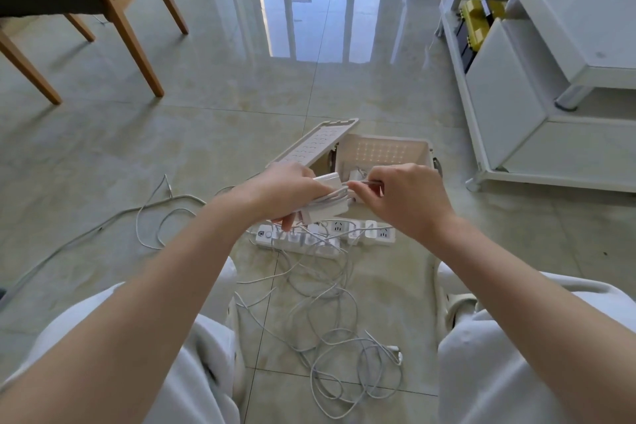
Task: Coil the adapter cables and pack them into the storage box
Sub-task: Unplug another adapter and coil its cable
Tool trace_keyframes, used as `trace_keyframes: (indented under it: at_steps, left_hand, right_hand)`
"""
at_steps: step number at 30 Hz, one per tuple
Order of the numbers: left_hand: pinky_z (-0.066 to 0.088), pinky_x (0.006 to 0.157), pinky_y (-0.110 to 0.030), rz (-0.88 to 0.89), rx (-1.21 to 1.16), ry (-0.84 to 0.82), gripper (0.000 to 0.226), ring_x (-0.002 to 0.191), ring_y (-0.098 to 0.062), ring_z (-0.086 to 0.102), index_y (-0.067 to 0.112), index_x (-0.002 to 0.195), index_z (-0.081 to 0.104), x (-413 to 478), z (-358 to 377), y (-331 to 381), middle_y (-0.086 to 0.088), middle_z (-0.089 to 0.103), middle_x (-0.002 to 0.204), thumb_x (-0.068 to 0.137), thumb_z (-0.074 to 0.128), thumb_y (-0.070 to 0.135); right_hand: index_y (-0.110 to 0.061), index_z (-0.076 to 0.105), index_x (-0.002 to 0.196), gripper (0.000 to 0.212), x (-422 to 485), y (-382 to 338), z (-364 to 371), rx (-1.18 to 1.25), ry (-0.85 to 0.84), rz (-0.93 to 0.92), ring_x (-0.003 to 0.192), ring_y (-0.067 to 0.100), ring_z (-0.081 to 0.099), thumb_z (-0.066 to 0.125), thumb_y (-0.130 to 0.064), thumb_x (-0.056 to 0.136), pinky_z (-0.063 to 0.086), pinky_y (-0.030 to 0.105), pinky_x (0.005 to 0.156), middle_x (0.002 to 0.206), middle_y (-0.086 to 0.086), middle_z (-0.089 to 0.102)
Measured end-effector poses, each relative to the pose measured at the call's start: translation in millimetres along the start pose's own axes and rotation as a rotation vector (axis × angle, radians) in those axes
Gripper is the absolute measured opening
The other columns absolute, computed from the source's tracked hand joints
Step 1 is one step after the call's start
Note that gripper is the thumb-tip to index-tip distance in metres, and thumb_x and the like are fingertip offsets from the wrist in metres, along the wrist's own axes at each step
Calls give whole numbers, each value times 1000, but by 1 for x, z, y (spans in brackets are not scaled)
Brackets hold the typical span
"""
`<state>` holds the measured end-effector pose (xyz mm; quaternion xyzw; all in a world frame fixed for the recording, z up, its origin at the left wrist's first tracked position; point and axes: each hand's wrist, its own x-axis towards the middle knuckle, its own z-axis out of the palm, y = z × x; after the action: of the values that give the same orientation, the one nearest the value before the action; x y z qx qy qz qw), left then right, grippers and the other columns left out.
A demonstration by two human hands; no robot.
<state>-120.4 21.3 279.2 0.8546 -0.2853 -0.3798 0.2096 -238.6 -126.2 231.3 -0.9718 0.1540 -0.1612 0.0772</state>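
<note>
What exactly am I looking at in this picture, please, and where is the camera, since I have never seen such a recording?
There is no machine here: a person works with two bare hands, and the one picture comes from a camera worn on the head, looking forward and down. The left hand grips a white adapter with cable wound round it; the right hand pinches that cable. Just beyond the hands stands the storage box, its lid tilted open. On the tiled floor lie a white power strip and a tangle of loose cables between the person's knees. A wooden chair stands at the far left, a white cabinet at the right.
</note>
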Motion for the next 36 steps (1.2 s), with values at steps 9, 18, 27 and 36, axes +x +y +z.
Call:
trace_keyframes:
  at_steps: [9,18,27,36]
  left_hand:
    - [49,71,-37,73,241,383,22,82,-28,57,10,111,46,16,15,-5,-9,57,94,94,45,24]
    - [57,59,-39,110,-557,324,27,53,-23,64,10,85,54,20,19,4,-10,63,73,93,56,35]
    - [49,40,-20,26,-1362,-132,31,48,-17,58,-2,93,57,8,15,17,-15,63,70,95,45,28]
    - [5,31,-15,231,-941,-386,28,22,-8,28,-1,78,49,-9,-9,11,-10,46,45,84,32,21]
  right_hand:
    - [-16,59,86,22,-17,-35,-6,485,-151,164,47,1,41,42,-22,98,35,14,51,53,-14,42]
    - [-18,52,96,23,-39,-54,6,706,-324,36,57,8,52,31,-23,100,45,32,70,60,-9,52]
    - [-16,48,89,20,-40,-47,22,617,-554,-98,66,11,49,32,-11,99,40,25,66,73,-5,54]
    - [-23,51,73,30,-8,-2,20,544,-413,-157,66,1,48,39,-41,93,36,13,63,69,-16,48]
